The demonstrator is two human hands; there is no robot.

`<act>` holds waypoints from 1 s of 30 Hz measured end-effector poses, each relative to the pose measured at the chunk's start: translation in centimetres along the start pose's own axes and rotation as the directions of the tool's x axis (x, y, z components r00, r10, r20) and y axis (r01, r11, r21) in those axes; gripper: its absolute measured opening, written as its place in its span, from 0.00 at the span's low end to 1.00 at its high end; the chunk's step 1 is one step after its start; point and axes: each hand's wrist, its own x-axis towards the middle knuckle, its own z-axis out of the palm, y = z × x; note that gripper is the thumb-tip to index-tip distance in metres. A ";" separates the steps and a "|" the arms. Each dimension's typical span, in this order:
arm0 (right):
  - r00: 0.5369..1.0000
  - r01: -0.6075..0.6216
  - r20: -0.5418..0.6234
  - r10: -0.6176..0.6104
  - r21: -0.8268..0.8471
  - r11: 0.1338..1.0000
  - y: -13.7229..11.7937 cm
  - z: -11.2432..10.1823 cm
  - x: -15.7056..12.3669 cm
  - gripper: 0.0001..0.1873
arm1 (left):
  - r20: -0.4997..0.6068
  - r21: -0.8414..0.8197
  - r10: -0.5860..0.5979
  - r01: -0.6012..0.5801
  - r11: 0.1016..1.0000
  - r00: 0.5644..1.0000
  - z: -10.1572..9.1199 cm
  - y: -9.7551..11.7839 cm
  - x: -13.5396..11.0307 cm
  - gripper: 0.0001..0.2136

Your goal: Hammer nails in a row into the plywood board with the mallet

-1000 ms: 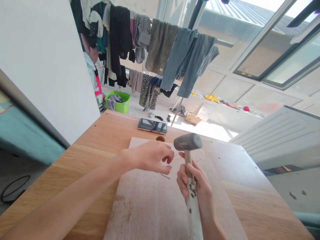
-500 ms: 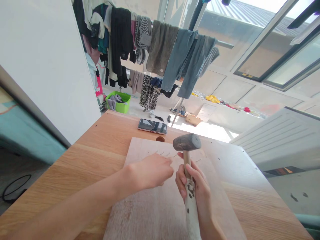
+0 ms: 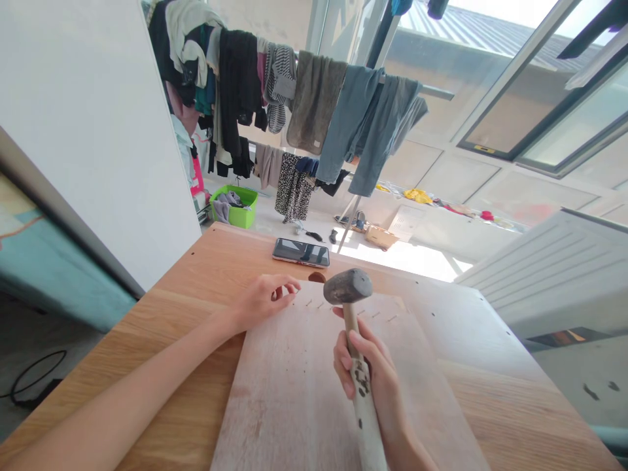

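Observation:
My right hand [image 3: 369, 376] is wrapped round the pale wooden handle of a mallet [image 3: 348, 289] with a dark grey head, held upright over a light plywood board [image 3: 304, 379]. The board lies on a wooden table [image 3: 196, 281]. A row of several small nails [image 3: 343, 312] stands along the board's far edge, just under the mallet head. My left hand [image 3: 262, 297] rests at the board's far left corner with the fingers curled in a pinch near the leftmost nail; what they hold is too small to make out.
A phone [image 3: 301, 252] lies flat at the table's far edge, with a small dark round thing [image 3: 316, 277] just in front of it. Beyond the table hang clothes on a drying rack [image 3: 314, 98]; a green basket [image 3: 237, 206] sits on the floor. A white wall [image 3: 88, 131] stands on the left.
My left hand moved from the board's middle to its far left corner. The mallet and my right hand shifted slightly left. The nail that lay loose on the board a second ago is gone.

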 end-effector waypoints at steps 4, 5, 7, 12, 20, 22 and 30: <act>0.999 -0.020 0.041 0.021 -0.014 1.000 0.8 -0.1 0.2 0.22 | -0.012 -0.003 0.005 -0.005 1.000 1.000 0.3 0.1 0.1 0.06; 0.999 -0.024 0.046 0.025 -0.019 1.000 0.9 -0.1 0.3 0.22 | -0.009 0.003 0.007 -0.007 1.000 1.000 0.4 0.1 0.1 0.06; 0.998 -0.028 0.049 0.030 -0.033 0.999 1.0 -0.1 0.4 0.22 | -0.005 0.011 0.013 -0.013 1.000 1.000 0.4 0.0 0.0 0.06; 0.998 -0.029 0.051 0.032 -0.067 0.997 1.0 0.3 0.5 0.25 | 0.008 0.018 0.012 -0.012 1.000 1.000 0.5 -0.3 -0.2 0.05; 0.990 -0.088 0.100 0.097 -0.098 0.991 1.2 0.9 0.6 0.27 | 0.011 0.009 0.010 -0.010 1.000 1.000 0.5 0.1 -0.2 0.09; 0.989 -0.094 0.103 0.104 -0.105 0.990 1.3 1.0 0.5 0.26 | 0.011 -0.002 0.008 -0.008 1.000 1.000 0.5 0.1 -0.2 0.09; 0.985 -0.090 0.129 0.111 -0.157 0.983 1.2 1.3 0.3 0.26 | 0.005 -0.006 0.031 -0.031 1.000 1.000 0.4 0.2 -0.2 0.11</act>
